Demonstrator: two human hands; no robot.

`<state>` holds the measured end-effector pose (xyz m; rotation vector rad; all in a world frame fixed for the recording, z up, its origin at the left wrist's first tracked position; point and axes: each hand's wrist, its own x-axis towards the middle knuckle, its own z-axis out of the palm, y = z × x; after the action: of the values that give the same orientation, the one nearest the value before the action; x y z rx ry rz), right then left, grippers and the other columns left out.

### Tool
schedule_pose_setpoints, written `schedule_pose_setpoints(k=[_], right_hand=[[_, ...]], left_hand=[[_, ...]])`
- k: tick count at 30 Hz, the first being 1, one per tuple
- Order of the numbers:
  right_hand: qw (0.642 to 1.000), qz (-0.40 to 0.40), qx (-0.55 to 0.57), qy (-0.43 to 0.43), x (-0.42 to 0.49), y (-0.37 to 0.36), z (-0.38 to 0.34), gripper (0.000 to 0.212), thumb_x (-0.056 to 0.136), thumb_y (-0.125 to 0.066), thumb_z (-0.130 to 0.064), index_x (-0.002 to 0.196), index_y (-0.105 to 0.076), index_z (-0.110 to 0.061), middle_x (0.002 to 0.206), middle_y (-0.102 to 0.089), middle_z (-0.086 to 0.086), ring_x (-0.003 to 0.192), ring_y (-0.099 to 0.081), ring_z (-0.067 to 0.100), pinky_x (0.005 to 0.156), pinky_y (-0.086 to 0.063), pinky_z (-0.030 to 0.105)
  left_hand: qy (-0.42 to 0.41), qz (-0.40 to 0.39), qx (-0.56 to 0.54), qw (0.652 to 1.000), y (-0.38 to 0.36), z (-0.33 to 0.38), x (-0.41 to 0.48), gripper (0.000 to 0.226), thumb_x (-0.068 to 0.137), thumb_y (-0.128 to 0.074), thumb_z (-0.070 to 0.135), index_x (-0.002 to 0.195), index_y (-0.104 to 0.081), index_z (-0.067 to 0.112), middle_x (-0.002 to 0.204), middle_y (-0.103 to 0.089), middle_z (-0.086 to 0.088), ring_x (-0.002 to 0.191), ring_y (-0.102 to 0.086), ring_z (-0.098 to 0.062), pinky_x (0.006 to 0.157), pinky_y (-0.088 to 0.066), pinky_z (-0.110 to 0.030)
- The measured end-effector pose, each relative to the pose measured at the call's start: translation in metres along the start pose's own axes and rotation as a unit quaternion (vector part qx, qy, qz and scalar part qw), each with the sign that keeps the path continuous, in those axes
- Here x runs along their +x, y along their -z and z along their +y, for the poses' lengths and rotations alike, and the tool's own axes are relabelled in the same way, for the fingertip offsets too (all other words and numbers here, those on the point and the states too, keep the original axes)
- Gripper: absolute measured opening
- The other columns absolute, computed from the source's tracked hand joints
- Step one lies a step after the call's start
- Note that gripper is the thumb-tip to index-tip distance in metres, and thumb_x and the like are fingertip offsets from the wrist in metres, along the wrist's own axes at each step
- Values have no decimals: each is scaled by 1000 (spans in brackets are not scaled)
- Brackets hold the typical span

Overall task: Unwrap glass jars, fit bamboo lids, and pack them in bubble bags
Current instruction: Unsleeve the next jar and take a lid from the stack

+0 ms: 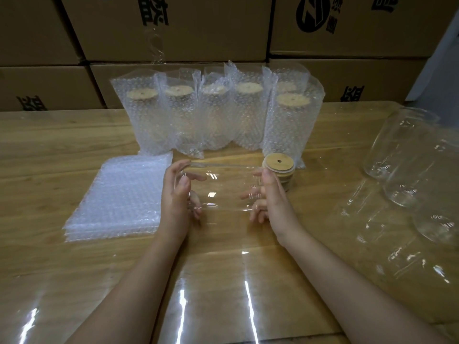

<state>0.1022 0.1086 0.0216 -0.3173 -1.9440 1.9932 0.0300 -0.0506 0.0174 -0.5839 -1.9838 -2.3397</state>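
Observation:
A clear glass jar (pixel 221 188) lies sideways just above the wooden table, held between both hands. My left hand (pixel 177 194) grips its left end, with the fingers curled round the rim. My right hand (pixel 269 194) grips its right end. A small stack of bamboo lids (pixel 279 167) stands right behind my right hand. To the left lies a flat pile of empty bubble bags (pixel 121 194). Several bagged jars with bamboo lids (pixel 216 112) stand in a row at the back.
More clear glass jars (pixel 407 155) lie on the table at the right, over loose clear plastic wrap (pixel 387 244). Clear film (pixel 213 301) also covers the near table. Stacked cardboard boxes (pixel 173 28) form a wall behind the table.

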Motion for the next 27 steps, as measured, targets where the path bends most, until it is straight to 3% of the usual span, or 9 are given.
schedule_pose_setpoints(k=[4, 8, 13, 15, 16, 18, 19, 22, 27], right_hand=[[999, -6, 13, -32, 2, 2, 2, 57, 76, -32, -66, 118, -49, -31, 92, -70, 11, 37, -45, 10, 37, -31, 19], [1000, -6, 12, 24, 0, 1, 4, 48, 71, -45, -65, 112, -49, -38, 99, -68, 12, 42, -51, 10, 42, -35, 16], [993, -36, -9, 114, -5, 1, 7, 45, 72, -53, -53, 117, -47, -46, 107, -57, 1, 62, -50, 6, 57, -43, 20], [984, -47, -64, 159, -9, -1, 6, 45, 75, -55, -46, 118, -46, -50, 118, -54, -6, 71, -51, 17, 67, -45, 29], [977, -51, -91, 184, -11, -2, 5, 47, 75, -56, -42, 119, -45, -52, 124, -52, -9, 76, -53, 22, 71, -46, 28], [955, -60, -144, 252, -17, -5, 1, 52, 75, -58, -34, 123, -43, -48, 131, -44, -14, 90, -54, 8, 77, -44, 17], [939, -67, -173, 289, -19, -6, -1, 55, 75, -59, -31, 127, -43, -41, 134, -41, -12, 102, -51, 2, 81, -44, 16], [887, -91, -250, 378, -25, -9, -3, 61, 72, -64, -24, 129, -40, -24, 138, -41, 8, 126, -43, 13, 89, -48, 27], [863, -71, -288, 409, -27, -9, -2, 61, 73, -62, -30, 128, -37, -22, 132, -44, 16, 116, -48, 17, 82, -51, 31]], left_hand=[[16, -37, -12, 999, -1, 2, 1, 53, 67, -50, 57, 114, -47, 33, 100, -63, -5, 69, -72, -18, 49, -51, -22], [56, -55, -46, 996, 5, 0, 6, 54, 61, -56, 49, 112, -50, 31, 104, -65, -5, 85, -70, -31, 54, -56, -34], [110, -45, -105, 987, 10, -1, 10, 32, 68, -59, 34, 99, -66, 28, 117, -62, -13, 89, -69, -30, 60, -59, -38], [129, -33, -134, 982, 13, 0, 12, 25, 66, -60, 34, 87, -74, 29, 124, -56, -15, 90, -68, -31, 71, -58, -45], [137, -23, -162, 977, 15, 0, 13, 27, 66, -60, 35, 88, -74, 25, 120, -57, -15, 89, -68, -31, 74, -57, -46], [152, -2, -219, 964, 21, -1, 15, 34, 70, -58, 35, 96, -71, 18, 106, -64, -14, 90, -69, -33, 76, -56, -45], [158, 7, -238, 958, 23, -3, 15, 34, 72, -57, 36, 97, -70, 17, 101, -66, -13, 91, -68, -34, 77, -55, -44], [173, 31, -285, 942, 27, -6, 18, 36, 81, -49, 37, 93, -74, 15, 98, -69, -12, 91, -68, -34, 81, -54, -45], [183, 24, -279, 942, 24, -7, 20, 39, 88, -42, 35, 91, -76, 16, 99, -71, -12, 89, -70, -31, 79, -56, -44]])
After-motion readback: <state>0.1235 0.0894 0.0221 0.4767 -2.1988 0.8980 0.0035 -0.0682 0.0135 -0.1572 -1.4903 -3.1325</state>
